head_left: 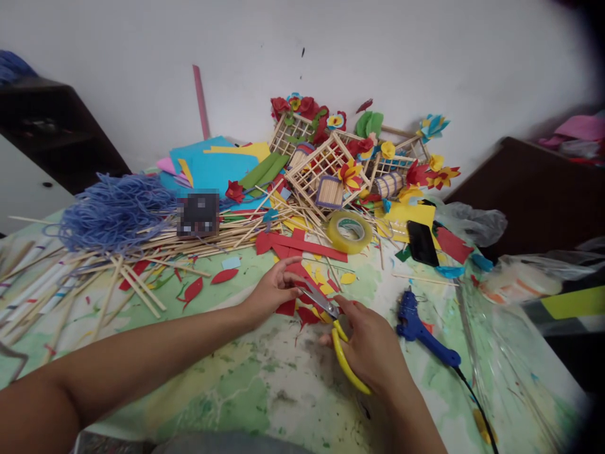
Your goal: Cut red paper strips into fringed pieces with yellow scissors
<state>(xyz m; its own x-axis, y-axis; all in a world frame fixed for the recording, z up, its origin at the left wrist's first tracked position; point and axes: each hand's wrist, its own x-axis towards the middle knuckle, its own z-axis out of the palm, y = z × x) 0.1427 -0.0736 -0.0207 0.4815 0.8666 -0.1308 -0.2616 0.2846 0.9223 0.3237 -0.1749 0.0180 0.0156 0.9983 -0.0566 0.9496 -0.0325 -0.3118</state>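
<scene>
The right hand [373, 347] grips yellow scissors [345, 362], blades aimed up-left toward the nearby left hand [271, 293]. Its fingers [288, 268] seem to hold red paper [286, 308] near the blade tips, though the overlap obscures the contact.

White painted wall [302, 50] fills the upper frame; small dark marks near top centre. Upper left: dark wooden shelf unit [51, 129], a blue bundle [13, 66] on top, white cabinet [33, 186] with round dark knob [47, 185] beneath. Right: dark brown wooden furniture [534, 189], pink fabric [581, 128] beyond it at upper right. Light soft, even.
</scene>
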